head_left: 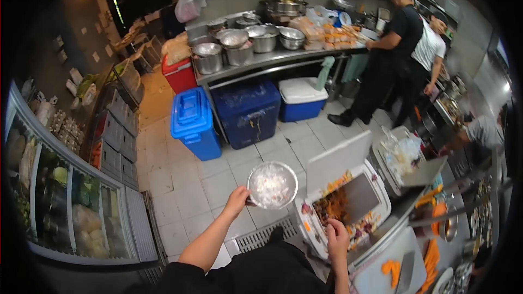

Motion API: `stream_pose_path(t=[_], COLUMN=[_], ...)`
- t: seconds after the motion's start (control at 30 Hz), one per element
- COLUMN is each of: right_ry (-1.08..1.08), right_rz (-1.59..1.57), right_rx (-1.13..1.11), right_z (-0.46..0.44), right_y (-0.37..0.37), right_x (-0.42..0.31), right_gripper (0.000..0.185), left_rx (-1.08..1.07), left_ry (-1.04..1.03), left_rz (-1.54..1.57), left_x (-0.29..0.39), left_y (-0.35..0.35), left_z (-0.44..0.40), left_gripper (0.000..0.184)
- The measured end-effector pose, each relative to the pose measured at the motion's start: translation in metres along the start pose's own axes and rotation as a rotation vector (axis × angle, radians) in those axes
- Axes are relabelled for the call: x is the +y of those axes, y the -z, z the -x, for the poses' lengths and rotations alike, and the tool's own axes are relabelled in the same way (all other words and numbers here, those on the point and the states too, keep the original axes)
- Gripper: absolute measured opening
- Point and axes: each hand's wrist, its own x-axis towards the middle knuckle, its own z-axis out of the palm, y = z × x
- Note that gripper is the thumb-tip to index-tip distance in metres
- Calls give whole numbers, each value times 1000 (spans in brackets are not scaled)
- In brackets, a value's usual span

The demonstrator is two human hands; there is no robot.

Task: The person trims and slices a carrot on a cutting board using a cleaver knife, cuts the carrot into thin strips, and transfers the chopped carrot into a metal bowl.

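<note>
Head cam: L hand (238,200) has its grip on the L rim of a metal bowl (283,198), held out over the floor (188,185), just L of the bin (384,196); whitish bits (271,181) inside, too blurred to ID. R hand (338,237) is over the bin's near edge, fingers part-curled; can't tell if that grip holds anything. Lid (340,163) is up; scraps (331,208) lie inside & along the rim. To do it well: hold the bowl approx. level w/ a firm pinch, since one-sided support prob. lets it tip & spill. R wrist is best clear of the messy rim, fingers free to steady the bowl's far side. Mind the knife (406,273) on the board (369,283), near the R forearm.
</note>
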Motion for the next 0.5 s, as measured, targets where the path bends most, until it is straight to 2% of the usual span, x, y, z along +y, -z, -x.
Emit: stream_pose_path(t=[0.07,0.13,0.23,0.3,0.4,0.5], right_ry=[9,46,152,168,175,40], right_rz=[-27,-54,-9,-10,35,27], right_rx=[-41,-102,-141,-161,-110,-41], right_z=[-44,-82,-140,-167,-202,-222], right_y=[-18,-39,-65,-83,-111,-146], right_x=[-13,-41,-59,-82,-88,-86], right_gripper=[22,21,20,20,20,20], left_rx=[37,189,295,331,298,275], left_ry=[5,79,23,-74,-340,-542], left_rz=[-20,21,96,67,155,163], left_x=[10,36,79,130,208,313], left_y=[24,46,83,105,140,168], left_z=[-8,-15,-52,-88,-165,-261], left_gripper=[18,20,16,17,18,20])
